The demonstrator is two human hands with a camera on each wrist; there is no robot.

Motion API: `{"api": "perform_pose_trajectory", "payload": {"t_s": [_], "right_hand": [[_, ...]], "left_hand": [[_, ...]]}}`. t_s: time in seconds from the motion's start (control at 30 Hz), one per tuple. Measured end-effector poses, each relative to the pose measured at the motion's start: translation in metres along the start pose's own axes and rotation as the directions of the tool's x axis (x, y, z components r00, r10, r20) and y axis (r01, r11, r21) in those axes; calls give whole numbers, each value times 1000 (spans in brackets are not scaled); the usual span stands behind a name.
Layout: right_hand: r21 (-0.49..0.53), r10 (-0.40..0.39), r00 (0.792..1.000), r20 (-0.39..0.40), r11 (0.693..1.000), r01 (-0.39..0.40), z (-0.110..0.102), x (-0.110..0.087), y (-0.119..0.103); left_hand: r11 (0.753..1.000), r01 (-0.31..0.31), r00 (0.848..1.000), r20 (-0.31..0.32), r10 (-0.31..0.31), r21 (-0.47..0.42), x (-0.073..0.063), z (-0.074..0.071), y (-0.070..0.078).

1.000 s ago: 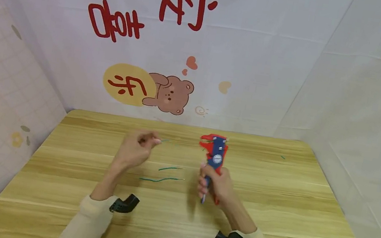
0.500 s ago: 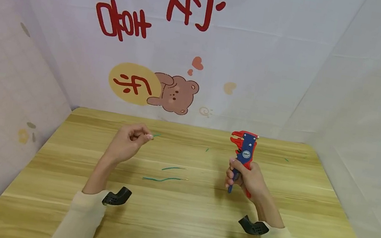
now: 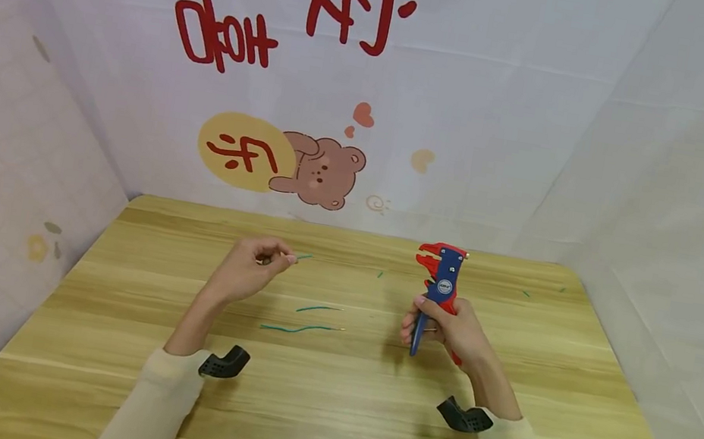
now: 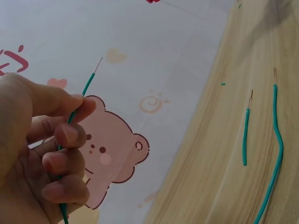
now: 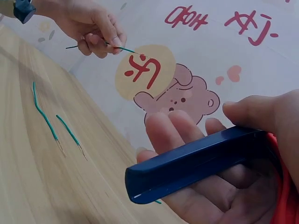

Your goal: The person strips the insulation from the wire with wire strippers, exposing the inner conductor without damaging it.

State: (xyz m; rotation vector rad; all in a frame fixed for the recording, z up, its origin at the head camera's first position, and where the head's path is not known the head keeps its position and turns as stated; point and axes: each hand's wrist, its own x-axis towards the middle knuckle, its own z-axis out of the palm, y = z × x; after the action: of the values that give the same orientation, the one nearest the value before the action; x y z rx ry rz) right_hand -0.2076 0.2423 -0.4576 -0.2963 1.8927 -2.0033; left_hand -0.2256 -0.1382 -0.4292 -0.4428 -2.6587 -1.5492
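My left hand [image 3: 248,267] pinches a green insulated wire [image 4: 88,85] between thumb and forefinger, the other fingers curled along it. A short length of bare copper sticks out of its upper end in the left wrist view. My right hand [image 3: 466,335] grips a red and blue wire stripper [image 3: 447,271] by its handles, head upward, its red jaws apart and pointing left. The blue handle [image 5: 201,161] crosses the fingers in the right wrist view. Between the hands lie a shorter green wire [image 4: 246,137] and a longer green wire [image 4: 279,140], each with a bare copper end.
Tiny green insulation scraps lie on the wooden table [image 3: 321,414]: one scrap [image 3: 380,275] near the middle back, another scrap [image 3: 526,293] and a third scrap [image 3: 563,290] at the back right. A white printed cloth [image 3: 495,104] stands behind the table, with cloth walls either side.
My right hand has moved to the right with the wire stripper, away from the left hand. The left hand shifted left, then slightly back right, still holding its wire. The two lying wires stayed put.
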Motion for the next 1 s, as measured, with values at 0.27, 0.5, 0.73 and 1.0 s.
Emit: {"api": "perform_pose_trajectory", "payload": {"t_s": [0.27, 0.5, 0.73, 1.0], "right_hand": [[-14, 3, 1000, 9, 1000, -3, -1, -2, -3], [-31, 30, 999, 24, 999, -29, -2, -4, -1], [-19, 66, 998, 22, 998, -65, 0, -6, 9], [-33, 107, 993, 48, 994, -106, 3, -10, 22]], "left_hand": [[999, -32, 999, 29, 32, -10, 4, 7, -3], [1000, -13, 999, 51, 12, 18, 3, 10, -3], [1000, -17, 998, 60, 15, 25, 4, 13, -3], [1000, -20, 995, 95, 21, -12, 3, 15, -12]]}}
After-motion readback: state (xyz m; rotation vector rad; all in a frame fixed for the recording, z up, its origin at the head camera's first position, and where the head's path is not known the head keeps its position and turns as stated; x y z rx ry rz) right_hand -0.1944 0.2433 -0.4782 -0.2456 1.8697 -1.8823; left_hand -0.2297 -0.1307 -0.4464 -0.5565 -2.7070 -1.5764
